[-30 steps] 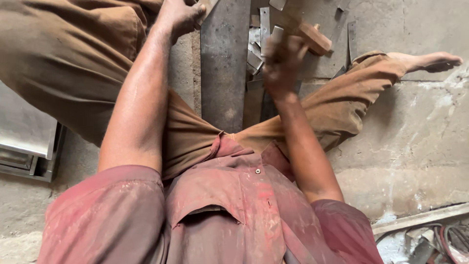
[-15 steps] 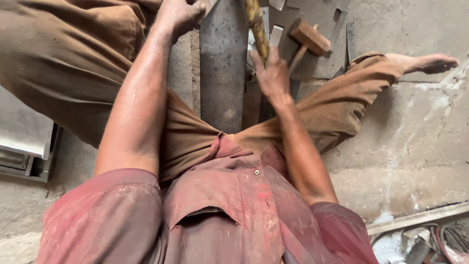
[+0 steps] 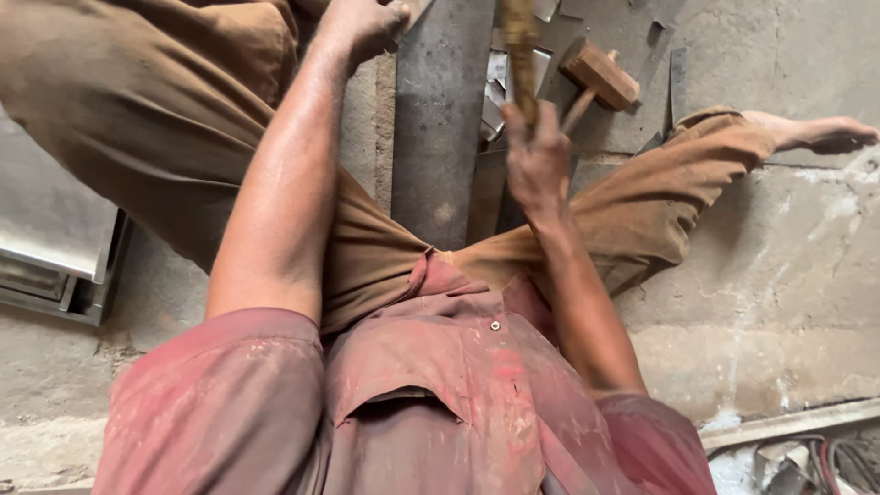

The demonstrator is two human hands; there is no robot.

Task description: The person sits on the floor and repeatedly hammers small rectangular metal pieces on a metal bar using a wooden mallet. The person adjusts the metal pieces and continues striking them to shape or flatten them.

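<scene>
Here, right hand gripping wooden handle, left hand on metal strip

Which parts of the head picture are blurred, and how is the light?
Head view: the right hand and its stick are motion-blurred; the left hand, metal strip and mallet are sharper. Light is soft and even, without glare; wide-angle distortion stretches the legs.

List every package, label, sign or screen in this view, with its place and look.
None of these shows: only bare things.
Metal strip: long, grey, on the concrete floor.
Wooden mallet: brown block head, beside the right hand.
Metal box: grey, at left edge.
</scene>
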